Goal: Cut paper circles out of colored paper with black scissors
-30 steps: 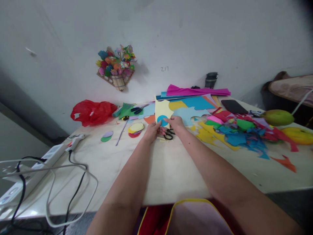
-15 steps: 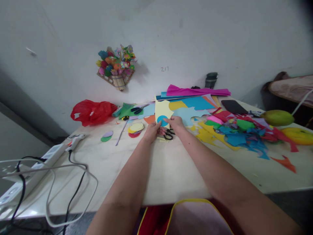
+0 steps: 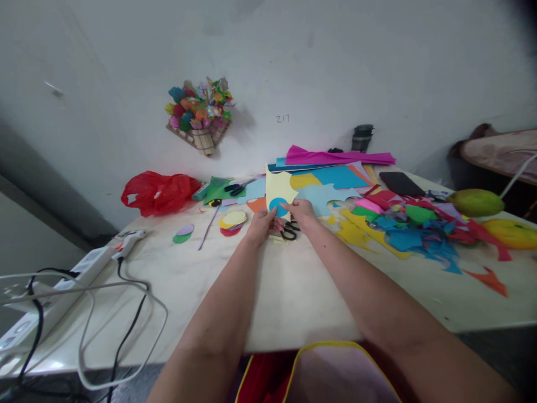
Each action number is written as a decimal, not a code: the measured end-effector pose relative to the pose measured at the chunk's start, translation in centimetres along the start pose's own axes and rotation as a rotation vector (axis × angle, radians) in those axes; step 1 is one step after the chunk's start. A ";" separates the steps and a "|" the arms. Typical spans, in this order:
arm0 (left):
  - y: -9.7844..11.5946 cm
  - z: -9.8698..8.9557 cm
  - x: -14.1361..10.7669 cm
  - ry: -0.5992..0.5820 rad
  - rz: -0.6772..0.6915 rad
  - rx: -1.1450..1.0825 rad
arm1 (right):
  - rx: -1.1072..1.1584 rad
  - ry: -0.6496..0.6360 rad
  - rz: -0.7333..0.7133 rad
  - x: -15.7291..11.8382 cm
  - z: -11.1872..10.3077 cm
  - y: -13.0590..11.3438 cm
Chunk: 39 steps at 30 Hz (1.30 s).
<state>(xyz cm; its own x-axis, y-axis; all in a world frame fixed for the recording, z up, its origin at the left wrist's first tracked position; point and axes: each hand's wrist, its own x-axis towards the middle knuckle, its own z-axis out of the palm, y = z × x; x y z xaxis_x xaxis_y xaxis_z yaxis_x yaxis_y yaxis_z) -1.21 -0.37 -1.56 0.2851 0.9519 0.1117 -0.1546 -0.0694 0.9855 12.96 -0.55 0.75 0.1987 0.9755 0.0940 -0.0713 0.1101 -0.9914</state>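
Observation:
A blue paper circle (image 3: 277, 206) lies against a pale yellow sheet of paper (image 3: 278, 183) with a cut-away edge. My left hand (image 3: 262, 225) pinches the circle's lower left side, thumb on top. From the right, my right hand (image 3: 301, 211) grips the circle and the sheet between thumb and fingers. Black-handled scissors (image 3: 289, 231) lie just below the hands, their blades hidden. Left of my hands sits a small stack of paper circles, a pale yellow one (image 3: 235, 218) on top. A lilac circle (image 3: 185, 230) overlaps a green circle (image 3: 182, 239) farther left.
Paper scraps (image 3: 405, 238) heap at the right beside a phone (image 3: 401, 183) and a green mango (image 3: 476, 202). Coloured sheets (image 3: 339, 177) lie behind. A red plastic bag (image 3: 161, 192) and second scissors (image 3: 237, 188) are back left; a power strip (image 3: 90, 266) with cables lines the left edge.

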 end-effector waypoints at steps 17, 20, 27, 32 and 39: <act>0.1 0.0 -0.1 0.020 0.058 0.040 | 0.055 -0.044 0.056 0.1 -0.1 -0.1; 0.3 0.0 0.0 0.063 0.030 0.006 | 0.050 -0.032 0.035 0.0 0.0 -0.3; 1.2 0.2 0.2 0.164 -0.095 -0.126 | 0.008 -0.029 -0.002 -0.3 0.1 -0.6; 0.9 0.3 -0.3 0.142 -0.016 -0.149 | -0.031 -0.026 -0.028 -0.2 0.2 -0.3; 0.3 0.0 -0.2 0.129 -0.014 -0.098 | 0.005 -0.029 0.014 -0.3 0.6 0.0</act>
<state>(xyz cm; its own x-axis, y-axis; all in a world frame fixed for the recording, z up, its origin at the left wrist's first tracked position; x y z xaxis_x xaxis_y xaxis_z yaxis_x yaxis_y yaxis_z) -1.33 -0.63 -1.28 0.1651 0.9834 0.0749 -0.2451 -0.0326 0.9689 12.30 -0.70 0.77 0.1691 0.9822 0.0824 -0.0786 0.0967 -0.9922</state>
